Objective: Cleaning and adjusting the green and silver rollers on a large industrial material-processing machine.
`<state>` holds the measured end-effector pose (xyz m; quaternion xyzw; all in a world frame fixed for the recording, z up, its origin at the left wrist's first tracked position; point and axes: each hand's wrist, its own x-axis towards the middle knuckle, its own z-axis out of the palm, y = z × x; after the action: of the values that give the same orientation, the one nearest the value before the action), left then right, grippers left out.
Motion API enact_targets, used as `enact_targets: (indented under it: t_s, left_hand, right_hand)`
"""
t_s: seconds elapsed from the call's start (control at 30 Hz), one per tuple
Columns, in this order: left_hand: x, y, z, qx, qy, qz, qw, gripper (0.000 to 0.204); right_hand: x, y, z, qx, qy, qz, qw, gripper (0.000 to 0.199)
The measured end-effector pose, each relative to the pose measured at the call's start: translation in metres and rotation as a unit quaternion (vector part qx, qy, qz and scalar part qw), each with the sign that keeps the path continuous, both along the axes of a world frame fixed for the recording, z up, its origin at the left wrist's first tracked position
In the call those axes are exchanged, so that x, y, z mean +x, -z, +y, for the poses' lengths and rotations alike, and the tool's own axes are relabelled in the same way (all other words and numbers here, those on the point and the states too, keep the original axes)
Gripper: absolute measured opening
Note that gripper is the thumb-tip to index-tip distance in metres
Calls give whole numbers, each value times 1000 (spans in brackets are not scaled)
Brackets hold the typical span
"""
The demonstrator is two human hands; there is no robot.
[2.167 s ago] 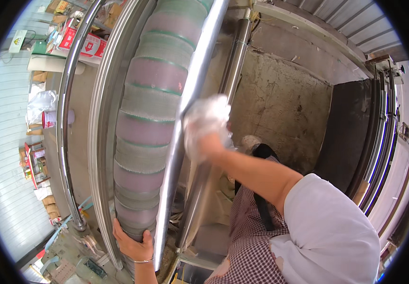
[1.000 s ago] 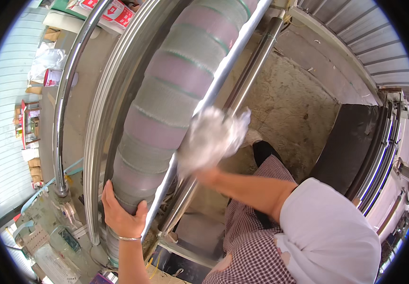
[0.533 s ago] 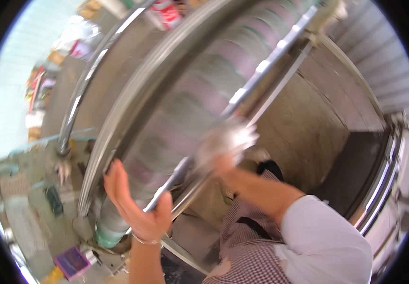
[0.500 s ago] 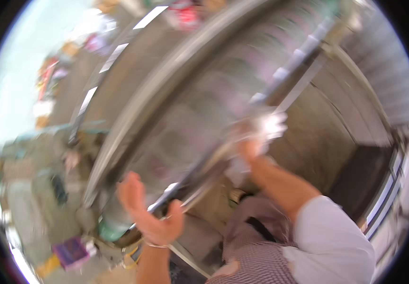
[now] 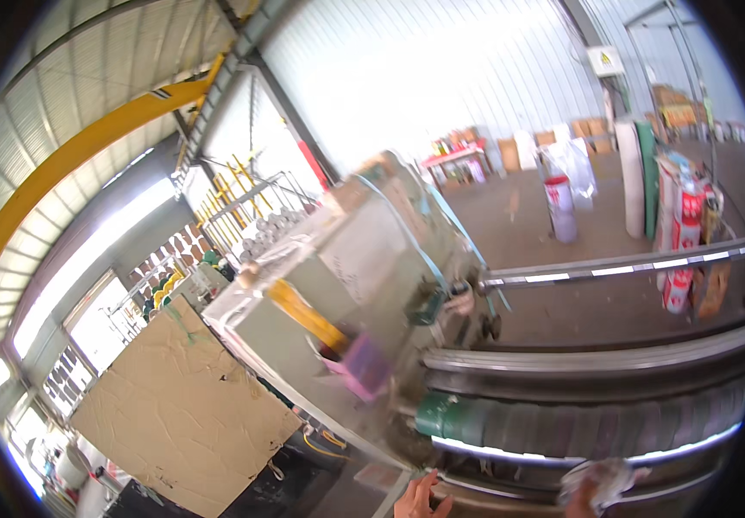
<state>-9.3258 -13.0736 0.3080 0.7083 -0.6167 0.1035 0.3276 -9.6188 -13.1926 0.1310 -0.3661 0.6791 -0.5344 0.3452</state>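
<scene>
At the lower edge, my left hand [image 5: 421,498] is cut off by the frame, its visible fingers apart and holding nothing. It is nearest the left end of a long roller machine, by a metal rail. Farther right, my blurred right hand [image 5: 583,501] holds a crumpled whitish wad [image 5: 603,480], cloth or film, I cannot tell which. The wad overlaps the front rail [image 5: 493,451] in view; whether it touches is unclear. Behind the rail lies a long banded roller [image 5: 579,429] with a green end [image 5: 441,414].
A grey metal bar [image 5: 597,354] and a striped rail [image 5: 614,269] run behind the roller. The machine's big housing [image 5: 338,293] stands left, with a purple box [image 5: 360,366] on it. A brown board [image 5: 187,406] leans at lower left. Red-and-white containers [image 5: 685,216] stand at right.
My view has swung up and left, bringing in the hall, roof and machine housing. Both hands now sit at the lower edge. The whitish wad remains in my right hand.
</scene>
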Motion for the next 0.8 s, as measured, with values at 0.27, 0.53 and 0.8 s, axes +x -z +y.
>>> enact_targets:
  t_s: [0.27,0.53,0.8]
  left_hand:
    - [99,-84,20,-90,-85,-1,992,54]
    - [225,-214,-11,-202,-104,-114,967,35]
    - [330,-371,-139,-126,-132,-184,966,9]
  right_hand:
    - [165,-107,1,33,-277,-104,955,45]
    - [82,-69,-29,59,-138,70,986,45]
    - [-62,-26,-49,238,-10,312,920,45]
